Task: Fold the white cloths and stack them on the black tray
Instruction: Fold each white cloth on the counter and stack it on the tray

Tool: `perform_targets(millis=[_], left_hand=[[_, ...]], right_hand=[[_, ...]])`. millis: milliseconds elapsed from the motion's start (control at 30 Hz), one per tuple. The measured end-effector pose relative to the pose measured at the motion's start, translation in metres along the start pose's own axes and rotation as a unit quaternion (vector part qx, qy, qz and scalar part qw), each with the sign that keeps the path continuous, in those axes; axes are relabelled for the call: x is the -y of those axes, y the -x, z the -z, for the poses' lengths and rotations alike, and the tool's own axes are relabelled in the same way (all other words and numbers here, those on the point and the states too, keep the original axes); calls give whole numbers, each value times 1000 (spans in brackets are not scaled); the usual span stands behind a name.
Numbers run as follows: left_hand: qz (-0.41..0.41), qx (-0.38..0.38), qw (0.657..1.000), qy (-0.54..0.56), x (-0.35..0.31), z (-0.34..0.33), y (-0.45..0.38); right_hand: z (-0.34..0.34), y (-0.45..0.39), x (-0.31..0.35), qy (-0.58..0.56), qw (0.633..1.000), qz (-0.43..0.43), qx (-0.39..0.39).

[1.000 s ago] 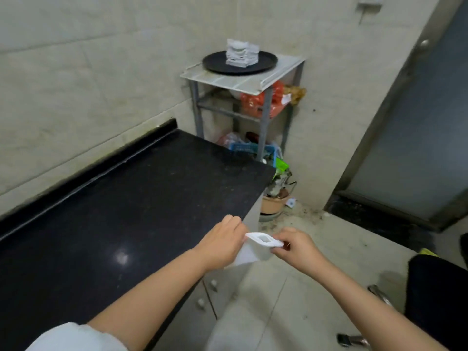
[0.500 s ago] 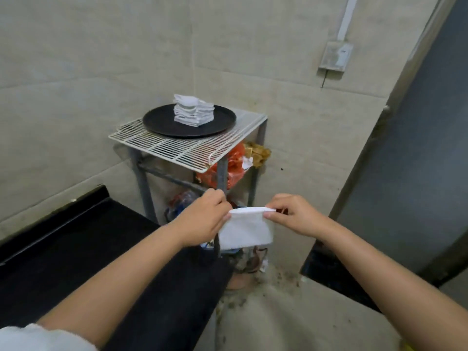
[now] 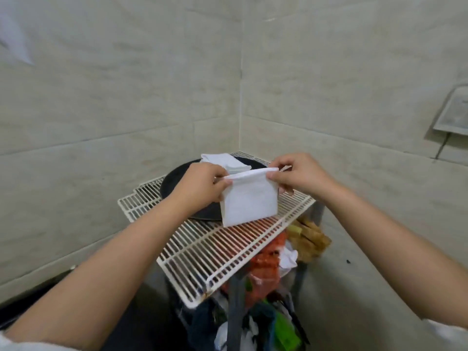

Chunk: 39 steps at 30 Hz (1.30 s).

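I hold a folded white cloth [image 3: 249,198] up between both hands above the wire shelf [image 3: 217,252]. My left hand [image 3: 200,186] pinches its top left corner, my right hand [image 3: 301,177] its top right, fingers curled on the edge. The cloth hangs flat toward me, its top edge running left to right, the rest dropping straight down. Behind it the black tray [image 3: 174,179] sits on the shelf with a stack of folded cloths [image 3: 224,162] on it, near the tiled corner.

We see soft, even, dim indoor light, faint shadows, slight motion blur and wide-angle bending at edges.
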<state>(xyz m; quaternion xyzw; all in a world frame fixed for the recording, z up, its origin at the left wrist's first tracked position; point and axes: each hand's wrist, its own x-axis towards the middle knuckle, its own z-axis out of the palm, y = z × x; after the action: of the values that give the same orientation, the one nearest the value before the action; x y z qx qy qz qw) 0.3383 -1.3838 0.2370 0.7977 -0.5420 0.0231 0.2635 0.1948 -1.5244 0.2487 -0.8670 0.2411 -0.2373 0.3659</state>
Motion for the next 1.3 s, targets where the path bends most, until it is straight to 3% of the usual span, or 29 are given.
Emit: perform_targets(millis=[133, 300, 533, 800, 900, 1000, 1133, 1300], left_hand=[[99, -98, 990, -6, -7, 0, -80], [122, -219, 965, -74, -4, -7, -150], [213, -1, 956, -204, 21, -68, -142], [243, 18, 947, -212, 25, -88, -129], [246, -38, 943, -219, 19, -85, -119], [282, -94, 926, -232, 14, -70, -98], [349, -99, 897, -251, 13, -36, -36], [445, -92, 839, -300, 2, 13, 102]], right_hand=[[19, -101, -20, -49, 998, 39, 24], [22, -201, -36, -28, 992, 125, -9], [-27, -223, -104, 107, 968, 161, 159], [-29, -219, -114, 144, 952, 186, 194], [-23, -212, -111, 180, 940, 171, 235], [-20, -197, -92, 197, 941, 169, 215], [-39, -150, -40, 181, 935, 243, 186], [-92, -53, 48, 152, 890, 364, 229]])
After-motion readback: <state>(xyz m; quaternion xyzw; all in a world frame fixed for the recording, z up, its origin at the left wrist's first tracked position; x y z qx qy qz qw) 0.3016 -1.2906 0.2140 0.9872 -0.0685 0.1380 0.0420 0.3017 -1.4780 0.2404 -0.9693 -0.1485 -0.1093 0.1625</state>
